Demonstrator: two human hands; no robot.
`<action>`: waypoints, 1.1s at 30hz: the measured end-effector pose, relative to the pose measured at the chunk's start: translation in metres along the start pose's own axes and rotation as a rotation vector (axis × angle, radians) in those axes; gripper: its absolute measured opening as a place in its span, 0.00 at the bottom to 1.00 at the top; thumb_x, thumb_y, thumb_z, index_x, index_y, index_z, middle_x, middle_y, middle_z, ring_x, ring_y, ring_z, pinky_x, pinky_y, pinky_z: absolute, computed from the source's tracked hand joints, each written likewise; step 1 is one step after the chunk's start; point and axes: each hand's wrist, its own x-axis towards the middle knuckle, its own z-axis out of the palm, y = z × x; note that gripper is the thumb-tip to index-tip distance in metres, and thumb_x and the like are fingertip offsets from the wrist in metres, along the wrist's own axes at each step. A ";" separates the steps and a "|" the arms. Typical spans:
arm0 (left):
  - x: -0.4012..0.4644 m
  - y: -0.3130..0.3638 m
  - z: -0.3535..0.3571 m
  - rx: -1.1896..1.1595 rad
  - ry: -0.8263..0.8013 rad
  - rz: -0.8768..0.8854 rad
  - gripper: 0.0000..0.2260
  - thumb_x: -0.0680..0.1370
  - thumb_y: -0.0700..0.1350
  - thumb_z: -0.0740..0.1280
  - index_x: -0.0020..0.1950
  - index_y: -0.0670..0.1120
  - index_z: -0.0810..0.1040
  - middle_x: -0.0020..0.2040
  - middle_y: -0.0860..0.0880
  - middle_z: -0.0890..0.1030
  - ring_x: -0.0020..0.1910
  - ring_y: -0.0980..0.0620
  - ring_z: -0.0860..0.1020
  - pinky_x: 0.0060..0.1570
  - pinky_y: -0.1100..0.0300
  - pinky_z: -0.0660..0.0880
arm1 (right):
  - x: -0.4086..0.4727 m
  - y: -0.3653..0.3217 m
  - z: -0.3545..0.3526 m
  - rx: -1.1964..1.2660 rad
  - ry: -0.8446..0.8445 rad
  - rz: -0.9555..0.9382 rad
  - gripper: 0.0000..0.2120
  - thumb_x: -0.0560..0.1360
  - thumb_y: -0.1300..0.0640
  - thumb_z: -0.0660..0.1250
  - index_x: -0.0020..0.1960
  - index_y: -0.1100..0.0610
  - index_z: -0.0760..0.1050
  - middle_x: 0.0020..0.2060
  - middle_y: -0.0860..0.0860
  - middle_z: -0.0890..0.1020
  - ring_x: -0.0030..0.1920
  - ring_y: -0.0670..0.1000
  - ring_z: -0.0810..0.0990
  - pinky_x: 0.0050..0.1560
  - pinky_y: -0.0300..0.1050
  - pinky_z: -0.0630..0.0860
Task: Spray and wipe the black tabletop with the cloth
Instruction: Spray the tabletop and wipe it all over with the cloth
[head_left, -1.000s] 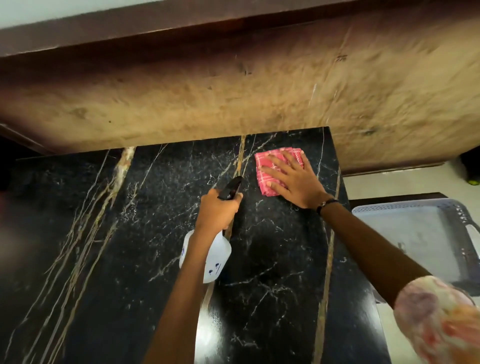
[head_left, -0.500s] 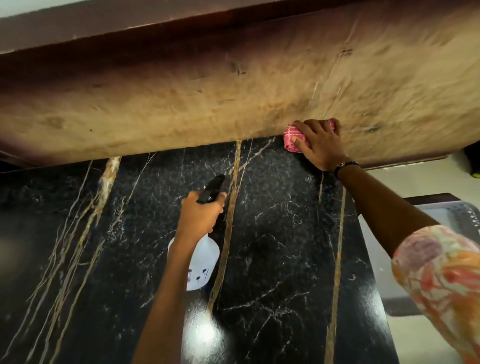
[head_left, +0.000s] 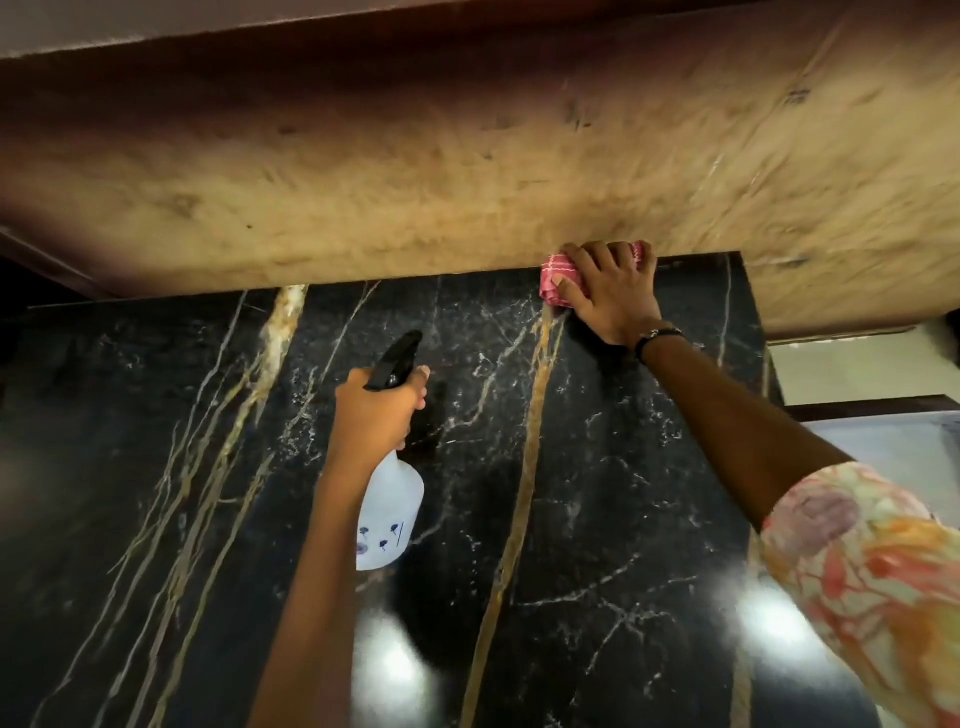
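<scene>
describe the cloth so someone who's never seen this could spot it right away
Find the black marble tabletop and follow it to its far edge, where it meets the tan wall. There the right hand presses a small bunched cloth, the only pink checked thing there.

One cloth (head_left: 558, 274), one spray bottle (head_left: 388, 512), one black tabletop (head_left: 613, 467), two hands, one wristband (head_left: 657, 335).
</scene>
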 end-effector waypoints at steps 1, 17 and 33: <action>0.003 -0.005 -0.011 -0.008 0.002 0.003 0.11 0.75 0.48 0.69 0.35 0.45 0.76 0.37 0.43 0.81 0.23 0.50 0.69 0.26 0.59 0.68 | 0.002 -0.018 0.002 0.007 0.000 -0.001 0.36 0.74 0.35 0.38 0.72 0.52 0.63 0.66 0.56 0.71 0.64 0.62 0.68 0.66 0.69 0.56; 0.053 -0.068 -0.212 -0.033 0.117 -0.022 0.13 0.75 0.47 0.69 0.32 0.47 0.71 0.46 0.34 0.83 0.28 0.46 0.73 0.31 0.57 0.73 | 0.054 -0.353 0.034 0.110 -0.042 -0.175 0.32 0.75 0.37 0.44 0.75 0.51 0.60 0.71 0.52 0.67 0.71 0.60 0.63 0.68 0.72 0.48; 0.059 -0.113 -0.304 -0.151 0.114 -0.012 0.11 0.76 0.47 0.68 0.35 0.49 0.72 0.46 0.35 0.82 0.27 0.51 0.72 0.28 0.59 0.68 | 0.050 -0.402 0.040 0.128 -0.030 -0.058 0.39 0.71 0.30 0.38 0.78 0.48 0.48 0.77 0.51 0.57 0.76 0.61 0.50 0.71 0.68 0.40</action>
